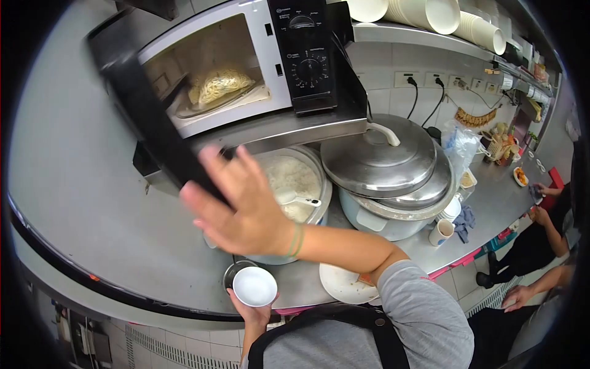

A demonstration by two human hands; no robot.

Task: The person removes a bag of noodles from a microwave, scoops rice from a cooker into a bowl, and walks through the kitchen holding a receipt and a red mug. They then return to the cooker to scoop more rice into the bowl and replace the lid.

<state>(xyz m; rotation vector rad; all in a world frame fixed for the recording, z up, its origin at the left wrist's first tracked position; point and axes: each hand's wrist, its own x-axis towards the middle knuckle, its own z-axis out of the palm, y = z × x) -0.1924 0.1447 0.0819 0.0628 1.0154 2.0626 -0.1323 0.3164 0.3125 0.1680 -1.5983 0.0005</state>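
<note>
My left hand (254, 315) holds a small white bowl (255, 286) at the counter's front edge, beside a dark round bowl (236, 275). Spread and slightly blurred, my right hand (236, 206) is at the lower end of the black microwave door (153, 123), which stands open; whether the fingers touch it is hard to tell. Inside the microwave (279, 61) a bag of noodles (224, 85) lies on the glass plate. Below my right hand, a pot of rice (295, 175) holds a white scoop (286, 195), partly hidden by the hand.
A large lidded pot (384, 163) stands right of the rice. Near my right arm are a plate with food scraps (338, 284), a paper cup (441, 233) and a blue cloth (465, 222). Stacked bowls (430, 13) sit on the shelf. Other people's hands (519, 296) show at right.
</note>
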